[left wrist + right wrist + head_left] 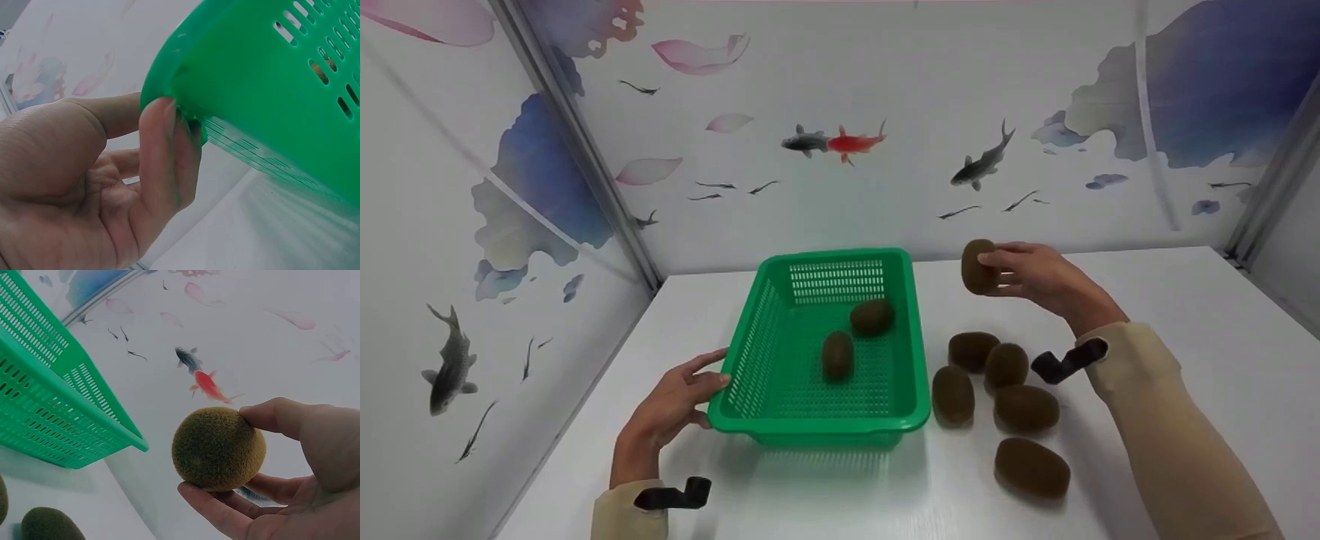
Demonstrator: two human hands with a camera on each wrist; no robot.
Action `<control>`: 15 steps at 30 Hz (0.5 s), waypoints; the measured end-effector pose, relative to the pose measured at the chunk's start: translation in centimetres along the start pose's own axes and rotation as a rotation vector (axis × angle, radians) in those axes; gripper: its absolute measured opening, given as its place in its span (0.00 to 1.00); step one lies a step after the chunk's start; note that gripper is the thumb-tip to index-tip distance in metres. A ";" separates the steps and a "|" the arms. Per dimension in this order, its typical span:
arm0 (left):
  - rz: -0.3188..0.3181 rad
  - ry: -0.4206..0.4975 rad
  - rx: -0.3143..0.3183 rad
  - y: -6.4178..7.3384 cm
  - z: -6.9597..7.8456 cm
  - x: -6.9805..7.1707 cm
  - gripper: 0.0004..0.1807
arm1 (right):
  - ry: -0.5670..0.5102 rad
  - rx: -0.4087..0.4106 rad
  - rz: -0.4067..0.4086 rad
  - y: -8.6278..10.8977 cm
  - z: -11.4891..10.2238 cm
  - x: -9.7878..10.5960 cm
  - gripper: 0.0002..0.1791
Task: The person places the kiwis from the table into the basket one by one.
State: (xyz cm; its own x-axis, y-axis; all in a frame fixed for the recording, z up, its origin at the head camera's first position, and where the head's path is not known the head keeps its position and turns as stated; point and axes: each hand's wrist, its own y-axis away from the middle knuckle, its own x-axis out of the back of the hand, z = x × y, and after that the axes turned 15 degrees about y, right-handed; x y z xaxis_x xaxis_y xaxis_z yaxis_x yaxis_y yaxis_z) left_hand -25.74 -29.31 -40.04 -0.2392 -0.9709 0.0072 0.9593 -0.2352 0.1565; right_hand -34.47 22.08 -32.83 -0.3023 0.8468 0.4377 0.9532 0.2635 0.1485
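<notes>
My right hand (1039, 277) pinches a brown fuzzy kiwi (976, 268) between thumb and fingertips, raised over the table's back part, right of the green basket (819, 426). Close up in the right wrist view, the same kiwi (216, 450) has its round end toward the camera. At the basket's left side, my left hand (671, 397) grips the rim, with thumb and fingers on either side of it in the left wrist view. Inside the basket, one kiwi (872, 317) lies near the right wall and another kiwi (838, 356) near the middle.
Several kiwis (1026, 409) lie loosely grouped on the white table (825, 499), just right of the basket; the nearest kiwi (1033, 468) sits a little apart. Behind the table stands a white wall (855, 210) printed with fish and petals, and another printed wall (427, 247) runs along the left.
</notes>
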 end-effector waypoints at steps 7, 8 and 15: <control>-0.011 0.002 -0.006 0.1 -0.1 0.0 0.40 | 0.046 0.013 -0.002 -0.9 -1.0 -0.8 0.39; -0.010 0.002 -0.006 0.1 -0.1 0.0 0.40 | 0.053 0.014 -0.003 -1.1 -1.1 -1.0 0.38; 0.002 -0.004 0.001 -0.1 0.1 0.0 0.40 | 0.072 -0.001 0.001 -2.3 -2.6 -2.1 0.36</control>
State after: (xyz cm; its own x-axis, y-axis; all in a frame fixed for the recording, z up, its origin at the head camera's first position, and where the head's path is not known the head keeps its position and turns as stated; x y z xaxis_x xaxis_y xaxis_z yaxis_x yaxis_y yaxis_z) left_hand -25.86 -29.25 -39.97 -0.2380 -0.9712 0.0116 0.9596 -0.2333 0.1576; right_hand -36.02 18.54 -31.78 -0.3013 0.8116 0.5005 0.9535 0.2619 0.1493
